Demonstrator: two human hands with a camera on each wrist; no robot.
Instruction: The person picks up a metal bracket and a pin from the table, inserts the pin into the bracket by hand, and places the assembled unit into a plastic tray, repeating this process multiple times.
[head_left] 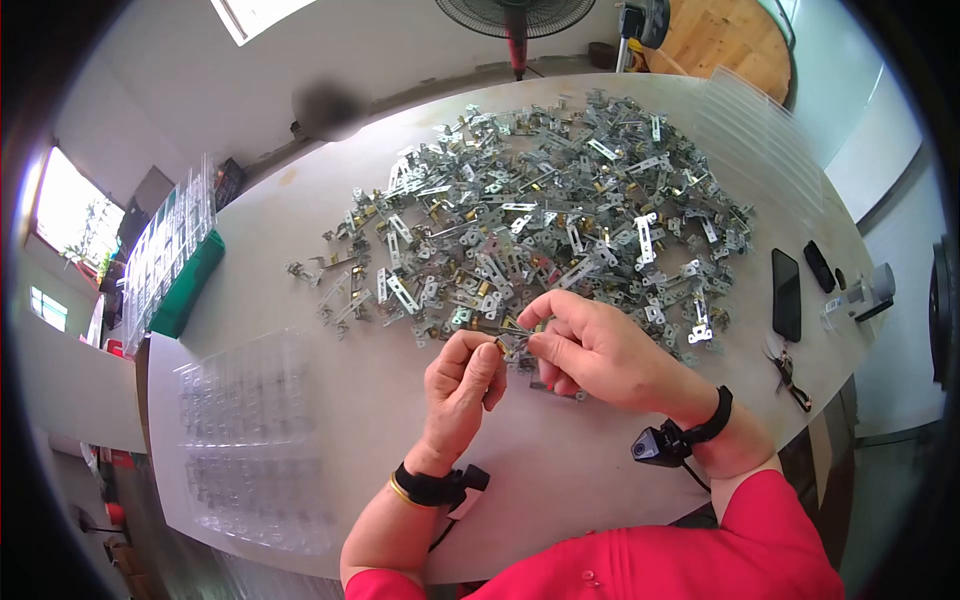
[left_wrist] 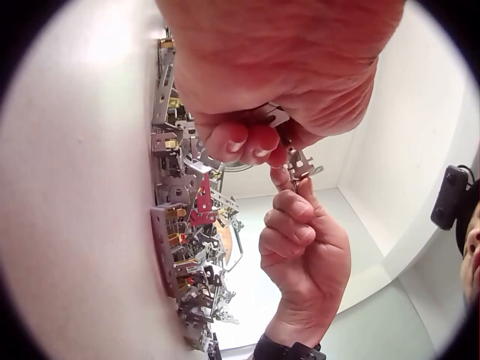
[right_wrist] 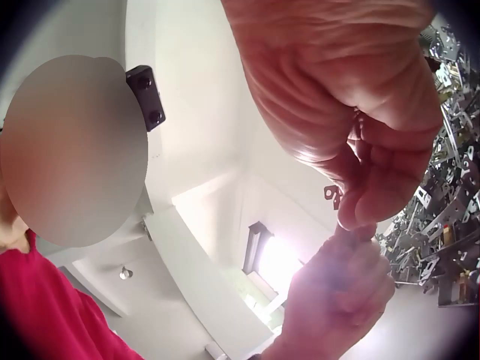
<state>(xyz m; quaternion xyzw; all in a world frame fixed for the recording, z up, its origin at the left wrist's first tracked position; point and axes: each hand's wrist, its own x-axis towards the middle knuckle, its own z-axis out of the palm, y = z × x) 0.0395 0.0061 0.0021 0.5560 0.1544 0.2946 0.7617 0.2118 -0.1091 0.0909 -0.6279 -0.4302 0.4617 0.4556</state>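
My left hand (head_left: 463, 385) and right hand (head_left: 598, 350) meet at the near edge of a heap of metal brackets (head_left: 540, 190). Between their fingertips is a small metal bracket (left_wrist: 301, 165), gripped by the left thumb and fingers. The right thumb and index finger pinch its other end. In the left wrist view, more flat metal (left_wrist: 276, 115) shows inside the curled left fingers. A holed tab (right_wrist: 331, 194) sticks out beside the right fingertips in the right wrist view. Fingers hide most of the held bracket.
Clear plastic trays (head_left: 250, 440) lie at the left, behind them a green bin (head_left: 190, 285) with more trays. At the right are a phone (head_left: 786, 295), pliers (head_left: 790, 378) and a clear container (head_left: 860, 295). Further clear sheets (head_left: 765, 140) lie at the far right.
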